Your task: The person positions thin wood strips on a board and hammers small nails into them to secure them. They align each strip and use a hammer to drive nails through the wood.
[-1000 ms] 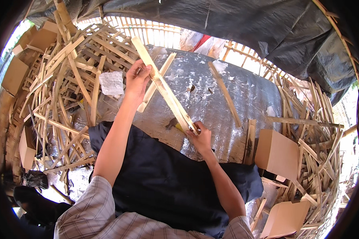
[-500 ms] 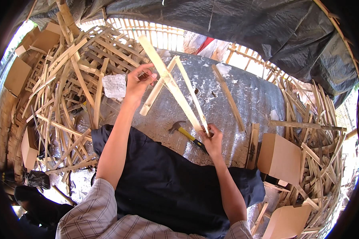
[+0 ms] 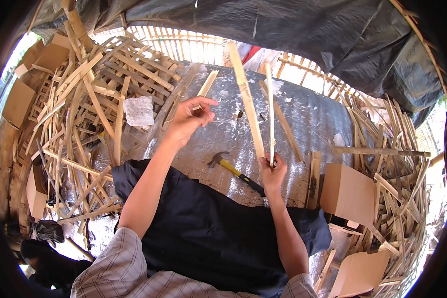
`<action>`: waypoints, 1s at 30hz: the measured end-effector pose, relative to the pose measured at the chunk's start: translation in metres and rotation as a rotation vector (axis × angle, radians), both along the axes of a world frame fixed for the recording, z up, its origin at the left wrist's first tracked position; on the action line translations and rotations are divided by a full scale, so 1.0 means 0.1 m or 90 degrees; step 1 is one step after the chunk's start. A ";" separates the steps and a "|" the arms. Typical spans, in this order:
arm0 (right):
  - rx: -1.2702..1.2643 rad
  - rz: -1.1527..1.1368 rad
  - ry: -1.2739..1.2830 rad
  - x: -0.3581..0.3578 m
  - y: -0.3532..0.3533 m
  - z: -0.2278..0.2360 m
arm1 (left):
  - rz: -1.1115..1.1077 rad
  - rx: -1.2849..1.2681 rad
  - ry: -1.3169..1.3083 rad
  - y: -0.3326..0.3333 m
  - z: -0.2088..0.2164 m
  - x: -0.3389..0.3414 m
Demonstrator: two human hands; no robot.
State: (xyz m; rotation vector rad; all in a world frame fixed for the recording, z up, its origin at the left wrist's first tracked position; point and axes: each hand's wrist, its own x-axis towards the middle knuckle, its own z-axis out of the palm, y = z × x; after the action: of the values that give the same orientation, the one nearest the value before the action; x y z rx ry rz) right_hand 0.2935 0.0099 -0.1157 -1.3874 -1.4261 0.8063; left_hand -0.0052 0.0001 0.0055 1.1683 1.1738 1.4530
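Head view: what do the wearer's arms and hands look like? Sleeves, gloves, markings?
Left sleeve and right sleeve: short, pale grey check, thin dark lines. Left forearm and right forearm: bare, no watch or band visible. Left grip and right grip: bare hands, no gloves, no markings I can make out.

Hammer (image 3: 239, 174) and wooden strips (image 3: 283, 121) on a silvery, seemingly foil-covered surface (image 3: 223, 134).

black creased sheeting (image 3: 303, 39) | slatted wall (image 3: 179, 44), brightly backlit | worn silvery floor sheet (image 3: 318, 109)
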 end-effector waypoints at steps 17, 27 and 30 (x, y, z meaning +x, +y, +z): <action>-0.277 0.056 0.366 0.39 0.29 -0.07 | -0.219 -0.061 -0.105 -0.06 0.05 0.21; -0.271 0.099 0.638 0.80 0.47 0.02 | -0.229 -0.085 -0.075 -0.10 0.07 0.34; -0.270 0.078 0.684 0.92 0.51 0.07 | -0.160 -0.052 -0.111 -0.08 0.10 0.25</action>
State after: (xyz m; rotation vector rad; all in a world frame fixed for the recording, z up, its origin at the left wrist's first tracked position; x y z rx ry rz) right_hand 0.3859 0.0608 -0.1085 -0.8687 -0.5011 1.6686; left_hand 0.0202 -0.0077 0.0151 1.0683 0.9231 1.2762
